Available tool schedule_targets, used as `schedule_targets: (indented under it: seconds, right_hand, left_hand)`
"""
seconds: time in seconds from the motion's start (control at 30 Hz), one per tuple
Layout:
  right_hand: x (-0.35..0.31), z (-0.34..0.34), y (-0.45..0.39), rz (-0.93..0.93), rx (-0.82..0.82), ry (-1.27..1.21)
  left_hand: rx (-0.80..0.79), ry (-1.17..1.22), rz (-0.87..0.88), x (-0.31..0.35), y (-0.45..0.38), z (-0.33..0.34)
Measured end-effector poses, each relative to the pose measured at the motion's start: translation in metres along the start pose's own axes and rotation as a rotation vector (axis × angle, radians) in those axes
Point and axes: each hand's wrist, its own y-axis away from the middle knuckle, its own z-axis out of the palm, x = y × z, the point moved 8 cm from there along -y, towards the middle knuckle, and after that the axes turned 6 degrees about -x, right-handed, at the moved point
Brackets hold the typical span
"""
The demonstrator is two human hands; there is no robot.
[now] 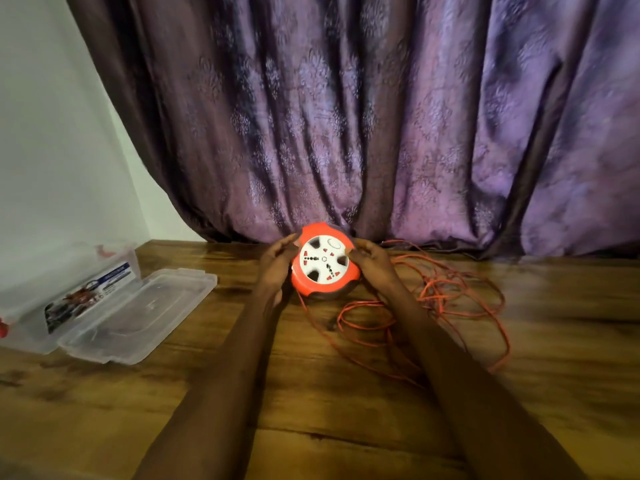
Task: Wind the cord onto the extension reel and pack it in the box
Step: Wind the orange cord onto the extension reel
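An orange extension reel [322, 263] with a white socket face stands tilted toward me on the wooden floor, near the curtain. My left hand [277, 263] grips its left rim and my right hand [372, 259] grips its right rim. The orange cord [446, 299] lies unwound in loose tangled loops on the floor to the right of the reel and in front of it. A clear plastic box [41, 303] with a printed label sits at the far left, open, with its clear lid [138, 317] lying flat beside it.
A purple patterned curtain [381, 116] hangs right behind the reel and reaches the floor. A white wall [52, 133] stands at the left behind the box. The wooden floor [311, 410] stretches toward me between my forearms.
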Motion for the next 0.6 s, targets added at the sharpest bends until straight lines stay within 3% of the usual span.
schedule_targets:
  seconds: [0.13,0.27,0.47,0.6]
  right_hand:
    - [-0.011,-0.025,-0.005,-0.031,-0.02,-0.123]
    - [-0.016,-0.044,-0.015,-0.001,-0.003,-0.218]
    - [-0.015,-0.037,-0.012,0.005,0.06,-0.262]
    - [-0.013,-0.024,-0.011,-0.045,0.03,-0.147]
  left_hand:
    - [-0.094,0.075,0.038,-0.007,-0.006,0.017]
    - [-0.203,0.003,-0.006,-0.02,-0.002,0.027]
    - [-0.236,0.077,-0.069,-0.023,0.0,0.029]
    - [-0.151,0.106,-0.054,-0.021,0.0,0.02]
